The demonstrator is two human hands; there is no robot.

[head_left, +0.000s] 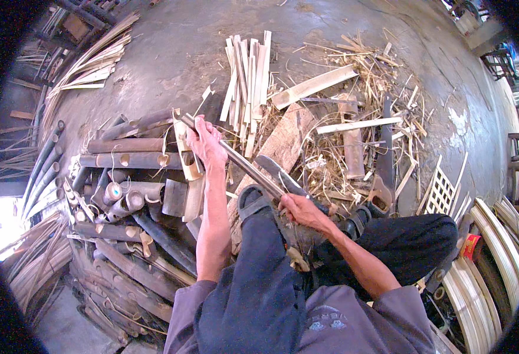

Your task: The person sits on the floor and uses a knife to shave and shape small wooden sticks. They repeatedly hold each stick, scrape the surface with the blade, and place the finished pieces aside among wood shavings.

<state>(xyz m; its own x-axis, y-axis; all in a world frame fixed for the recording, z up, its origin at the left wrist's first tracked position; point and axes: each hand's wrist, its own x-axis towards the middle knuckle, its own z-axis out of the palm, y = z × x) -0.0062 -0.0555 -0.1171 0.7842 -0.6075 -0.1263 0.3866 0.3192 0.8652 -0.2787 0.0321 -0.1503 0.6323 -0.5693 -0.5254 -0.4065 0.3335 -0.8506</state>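
A long, narrow bundle of what look like bamboo strips (249,167) runs slantwise between my two hands. My left hand (207,143) is closed round its upper left end, which sticks out a little past my fingers. At the lower right end my right hand (302,211) grips the same strips. Just beyond my right hand lies a broad-bladed knife (283,175), its blade pointing up and left. My sandalled foot (253,200) is under the strips, beside a worn wooden plank (286,131). Bamboo pieces (191,159) stand behind my left wrist.
Pale split bamboo slats (249,76) lie ahead. Shavings (398,88) surround a handsaw (382,197) and a half-round bamboo piece (315,87) to the right. Dark bamboo tubes (127,160) are piled at left. A lattice piece (440,192) and bent strip bundles (469,295) lie far right.
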